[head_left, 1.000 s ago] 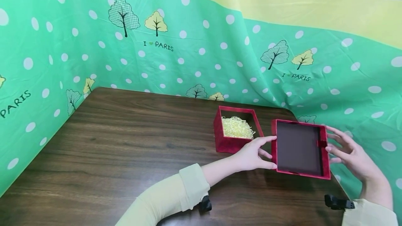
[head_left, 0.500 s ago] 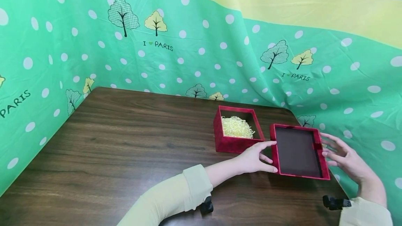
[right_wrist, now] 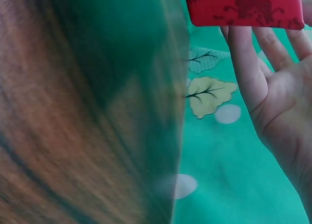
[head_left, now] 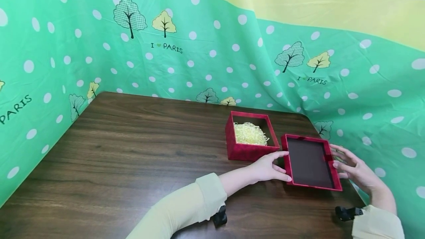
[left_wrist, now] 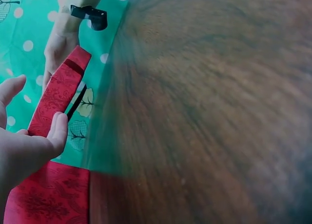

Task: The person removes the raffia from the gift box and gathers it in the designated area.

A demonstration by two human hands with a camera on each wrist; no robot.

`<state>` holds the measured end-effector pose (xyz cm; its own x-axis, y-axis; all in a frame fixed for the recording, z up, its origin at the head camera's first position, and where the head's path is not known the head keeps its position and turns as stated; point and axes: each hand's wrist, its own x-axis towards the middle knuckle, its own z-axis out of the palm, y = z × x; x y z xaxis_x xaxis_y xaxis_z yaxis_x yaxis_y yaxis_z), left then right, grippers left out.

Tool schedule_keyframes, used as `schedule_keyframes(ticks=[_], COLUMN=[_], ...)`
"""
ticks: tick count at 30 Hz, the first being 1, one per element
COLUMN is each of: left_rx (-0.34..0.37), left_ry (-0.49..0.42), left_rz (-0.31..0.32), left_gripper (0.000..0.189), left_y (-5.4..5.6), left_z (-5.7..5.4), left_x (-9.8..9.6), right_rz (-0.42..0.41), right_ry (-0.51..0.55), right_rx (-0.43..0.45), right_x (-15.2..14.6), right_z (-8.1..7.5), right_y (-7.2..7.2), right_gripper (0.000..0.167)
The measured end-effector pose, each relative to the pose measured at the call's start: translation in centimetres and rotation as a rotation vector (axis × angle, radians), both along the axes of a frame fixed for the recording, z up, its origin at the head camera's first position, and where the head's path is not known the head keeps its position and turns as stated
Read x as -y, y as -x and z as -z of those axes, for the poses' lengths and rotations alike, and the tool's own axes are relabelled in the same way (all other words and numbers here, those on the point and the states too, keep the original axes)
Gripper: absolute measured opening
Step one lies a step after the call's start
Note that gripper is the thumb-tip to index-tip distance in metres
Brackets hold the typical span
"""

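Observation:
A red patterned box lid (head_left: 309, 162) is held up with its dark inside facing me, tilted, to the right of the box. My left hand (head_left: 265, 168) grips its left side, index finger near the top and thumb near the bottom corner. On the opposite side my right hand (head_left: 358, 170) holds the rim, thumb at the edge and fingers behind. A darker strap-like band crosses the lid's right edge. Close by on the table stands the open red box (head_left: 244, 153), with pale yellow paper shred (head_left: 250, 134) inside. In the right wrist view the lid (right_wrist: 246, 7) shows only partly.
The dark wood table (head_left: 132, 158) extends to the left. Its right edge runs below the lid and right hand. A green and yellow printed curtain (head_left: 212, 65) hangs behind and around the table. Black wrist cameras (head_left: 220, 217) sit at both cuffs.
Both hands have moved the lid slightly left and down, closer to the box's right front corner. The box and its paper shred have stayed in place.

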<state>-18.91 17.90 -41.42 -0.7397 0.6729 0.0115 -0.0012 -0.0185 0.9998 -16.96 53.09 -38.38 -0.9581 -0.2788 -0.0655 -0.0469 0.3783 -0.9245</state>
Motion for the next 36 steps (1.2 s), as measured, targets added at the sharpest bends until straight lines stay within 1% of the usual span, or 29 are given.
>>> schedule_keyframes(ticks=[2, 5, 13, 20, 24, 30, 33, 36], left_rx=[0.022, 0.054, 0.166, 0.173, 0.21, 0.281, 0.295, 0.294], left_ry=[-0.001, -0.005, -0.047, 0.004, 0.002, -0.018, -0.023, -0.025], left_rz=[0.005, 0.011, 0.036, 0.0, 0.0, 0.005, 0.008, 0.007], left_gripper=[0.075, 0.074, 0.073, 0.072, 0.072, 0.071, 0.07, 0.07], left_y=[0.1, 0.1, 0.0, 0.1, 0.2, 0.3, 0.3, 0.2], left_z=[0.1, 0.2, 0.4, 0.7, 1.1, 1.7, 1.8, 1.9], left_x=[0.0, 0.0, -0.4, -0.8, -0.9, -0.9, -1.0, -1.0], right_rz=[0.001, 0.01, 0.022, -0.012, -0.02, 0.015, 0.038, 0.039], right_ry=[0.011, -0.01, -0.124, -0.139, -0.151, -0.187, -0.201, -0.213], right_rx=[0.026, 0.053, 0.08, 0.095, 0.119, 0.152, 0.169, 0.175], right_x=[0.1, 0.0, -0.4, -0.7, -0.6, -0.2, -0.1, -0.2], right_z=[0.3, 0.8, 1.7, 2.3, 2.4, 2.6, 2.6, 2.7], right_y=[0.2, 0.3, 0.7, 1.1, 1.4, 1.6, 1.7, 1.8], right_gripper=[0.061, 0.062, 0.061, 0.06, 0.059, 0.059, 0.06, 0.061])
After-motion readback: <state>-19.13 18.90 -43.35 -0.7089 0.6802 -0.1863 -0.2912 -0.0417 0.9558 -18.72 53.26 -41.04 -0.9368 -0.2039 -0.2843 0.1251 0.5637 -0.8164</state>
